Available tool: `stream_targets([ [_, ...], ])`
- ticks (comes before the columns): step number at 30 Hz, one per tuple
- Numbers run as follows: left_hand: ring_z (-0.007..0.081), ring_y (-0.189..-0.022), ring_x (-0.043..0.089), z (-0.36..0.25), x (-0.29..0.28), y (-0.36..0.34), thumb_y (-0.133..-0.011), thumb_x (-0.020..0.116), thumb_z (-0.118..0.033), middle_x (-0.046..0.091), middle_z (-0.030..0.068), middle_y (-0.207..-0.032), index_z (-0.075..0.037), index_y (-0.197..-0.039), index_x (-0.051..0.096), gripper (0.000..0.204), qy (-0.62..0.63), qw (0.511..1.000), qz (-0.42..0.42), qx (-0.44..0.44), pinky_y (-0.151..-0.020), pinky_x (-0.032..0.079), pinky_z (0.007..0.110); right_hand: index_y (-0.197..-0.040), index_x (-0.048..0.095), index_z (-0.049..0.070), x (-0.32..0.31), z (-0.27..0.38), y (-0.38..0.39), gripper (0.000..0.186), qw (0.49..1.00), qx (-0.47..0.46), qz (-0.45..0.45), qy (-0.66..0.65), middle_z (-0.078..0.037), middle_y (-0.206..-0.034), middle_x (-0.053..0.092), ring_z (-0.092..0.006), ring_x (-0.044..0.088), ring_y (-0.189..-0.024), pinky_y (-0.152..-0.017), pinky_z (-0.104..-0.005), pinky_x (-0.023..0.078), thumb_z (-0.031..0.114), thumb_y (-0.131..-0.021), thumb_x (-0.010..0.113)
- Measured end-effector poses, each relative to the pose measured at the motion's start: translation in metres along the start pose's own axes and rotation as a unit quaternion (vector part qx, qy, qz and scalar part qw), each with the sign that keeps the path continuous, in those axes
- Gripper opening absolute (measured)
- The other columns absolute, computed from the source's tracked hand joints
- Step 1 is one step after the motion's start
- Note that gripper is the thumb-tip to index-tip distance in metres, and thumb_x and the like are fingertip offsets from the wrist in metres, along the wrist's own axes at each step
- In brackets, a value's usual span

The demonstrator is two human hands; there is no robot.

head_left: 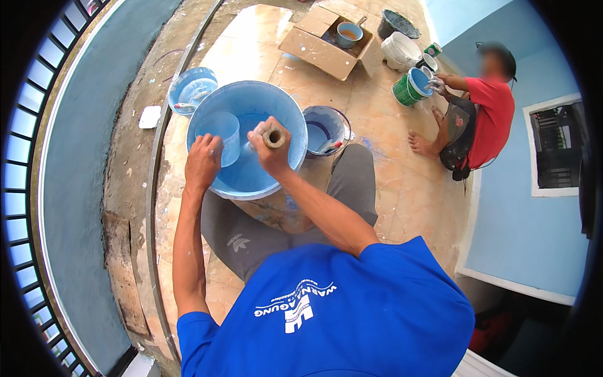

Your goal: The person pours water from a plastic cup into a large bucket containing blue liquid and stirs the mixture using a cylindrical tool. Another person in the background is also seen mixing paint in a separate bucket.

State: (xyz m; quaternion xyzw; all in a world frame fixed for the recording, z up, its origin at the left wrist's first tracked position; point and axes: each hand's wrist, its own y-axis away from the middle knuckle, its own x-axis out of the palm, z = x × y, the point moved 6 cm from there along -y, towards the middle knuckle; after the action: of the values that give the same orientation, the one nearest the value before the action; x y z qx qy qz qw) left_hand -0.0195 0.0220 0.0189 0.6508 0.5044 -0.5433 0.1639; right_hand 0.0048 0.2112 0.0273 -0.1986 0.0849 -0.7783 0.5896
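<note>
A large round blue tub (295,119) stands before my knees, with light blue paint inside. My left hand (204,157) is closed on the rim of a translucent plastic container (227,135) held inside the tub, on its left side. Over the tub's right half, my right hand (271,154) wraps round a hollow tan stick (274,137). Its round open end points up toward me, and its lower part is mostly hidden by my hand.
Right of the tub sits a paint pail (320,129) with a red-handled brush; a small blue basin (193,88) lies at its upper left. Farther off are a cardboard box (314,50) and a white bucket (401,51). A person in red (490,113) handles a green pail (408,91).
</note>
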Motion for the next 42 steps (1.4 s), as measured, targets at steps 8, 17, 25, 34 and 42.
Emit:
stream_targets([
  [8, 0.0363, -0.096, 0.060, 0.002, 0.003, 0.001, -0.095, 0.067, -0.008, 0.061, 0.0141, -0.095, -0.005, -0.100, 0.063, 0.007, -0.002, 1.000, 0.002, 0.015, -0.084, 0.049, 0.048, -0.075, 0.053, 0.006, -0.032, 0.022, -0.007, 0.023, 0.986, -0.002, 0.138, 0.097, -0.001, -0.063, 0.051, -0.0082, 0.047, -0.059, -0.054, -0.0306, 0.041, 0.003, -0.084, 0.074],
  [17, 0.0355, -0.095, 0.059, -0.002, -0.007, -0.001, -0.093, 0.068, -0.005, 0.061, 0.0134, -0.095, -0.004, -0.098, 0.064, 0.006, 0.013, 0.999, -0.027, 0.018, -0.085, 0.050, 0.047, -0.077, 0.052, 0.006, -0.008, 0.004, -0.049, 0.031, 0.983, -0.105, -0.067, 0.136, -0.004, -0.061, 0.057, -0.0113, 0.054, -0.055, -0.052, -0.0329, 0.046, 0.007, -0.087, 0.081],
  [25, 0.0348, -0.095, 0.059, -0.005, -0.009, 0.000, -0.091, 0.069, -0.004, 0.061, 0.0134, -0.094, -0.004, -0.098, 0.065, 0.008, 0.012, 0.999, -0.044, 0.029, -0.086, 0.050, 0.046, -0.077, 0.054, 0.006, -0.002, 0.001, 0.001, 0.024, 1.000, -0.002, 0.030, 0.008, -0.002, -0.064, 0.058, -0.0096, 0.052, -0.059, -0.056, -0.0309, 0.044, 0.004, -0.087, 0.075],
  [34, 0.0342, -0.095, 0.059, -0.004, -0.009, 0.001, -0.091, 0.070, -0.003, 0.061, 0.0130, -0.094, -0.004, -0.098, 0.065, 0.009, 0.012, 0.998, -0.051, 0.023, -0.085, 0.050, 0.045, -0.074, 0.054, 0.005, -0.013, 0.031, -0.014, 0.025, 0.979, -0.050, 0.148, 0.134, -0.006, -0.060, 0.053, -0.0103, 0.048, -0.055, -0.052, -0.0326, 0.042, 0.005, -0.084, 0.077],
  [42, 0.0346, -0.095, 0.059, -0.005, -0.009, -0.002, -0.093, 0.068, -0.004, 0.063, 0.0135, -0.095, -0.004, -0.099, 0.066, 0.007, 0.016, 0.998, -0.052, 0.015, -0.085, 0.050, 0.045, -0.077, 0.054, 0.007, -0.007, 0.001, -0.031, 0.025, 0.990, -0.092, -0.044, 0.097, -0.002, -0.064, 0.059, -0.0075, 0.053, -0.060, -0.056, -0.0280, 0.044, 0.002, -0.089, 0.075],
])
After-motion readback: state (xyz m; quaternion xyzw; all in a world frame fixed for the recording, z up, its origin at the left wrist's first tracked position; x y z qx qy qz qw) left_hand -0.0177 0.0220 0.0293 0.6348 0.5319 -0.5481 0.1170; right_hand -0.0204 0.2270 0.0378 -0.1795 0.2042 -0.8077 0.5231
